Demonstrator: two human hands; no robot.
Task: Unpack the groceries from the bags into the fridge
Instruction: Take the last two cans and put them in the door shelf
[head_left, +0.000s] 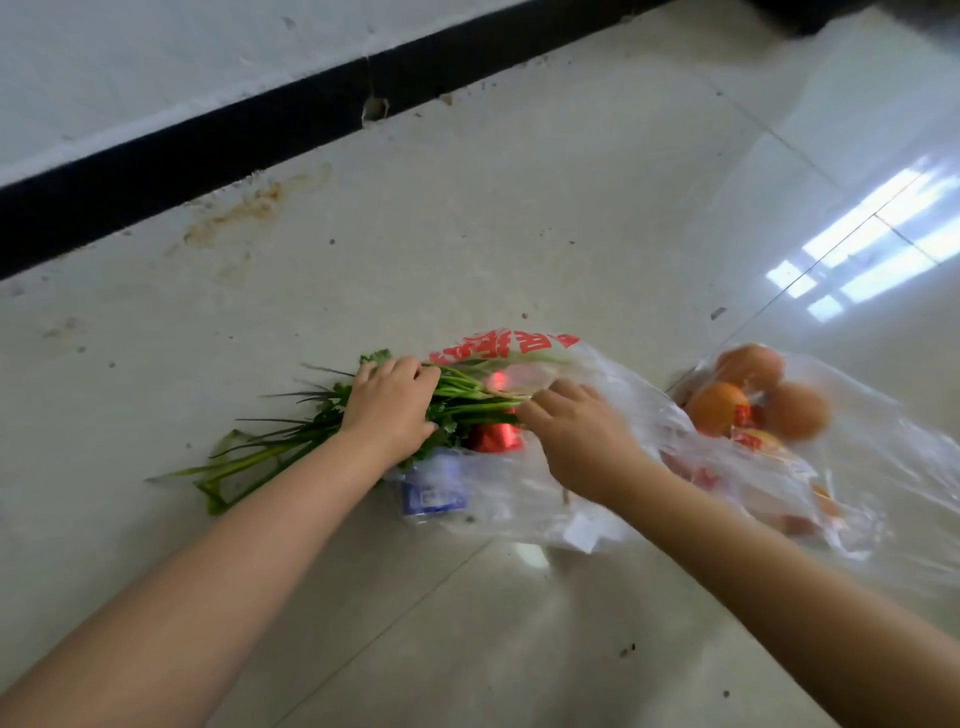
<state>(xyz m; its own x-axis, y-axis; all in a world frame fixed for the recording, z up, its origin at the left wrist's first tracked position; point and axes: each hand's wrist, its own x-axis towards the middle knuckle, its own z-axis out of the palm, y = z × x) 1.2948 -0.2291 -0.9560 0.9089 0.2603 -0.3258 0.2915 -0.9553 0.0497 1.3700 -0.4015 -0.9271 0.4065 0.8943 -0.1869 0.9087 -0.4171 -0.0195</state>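
A clear plastic bag (519, 493) with red print lies on the tiled floor. A bunch of green herbs and scallions (260, 457) sticks out of its mouth to the left. My left hand (392, 405) grips the bunch near the bag's opening. My right hand (576, 441) rests on the bag, its fingers pinching the plastic at the stems. Inside the bag show a red shiny packet (493, 439) and a blue-labelled packet (434, 493). A second clear bag (883, 467) to the right holds several oranges (719, 408).
The wall's black skirting board (208, 150) runs diagonally across the back. Brown stains (249, 208) mark the floor near it. A window's bright reflection (872, 249) shines on the tiles at the right.
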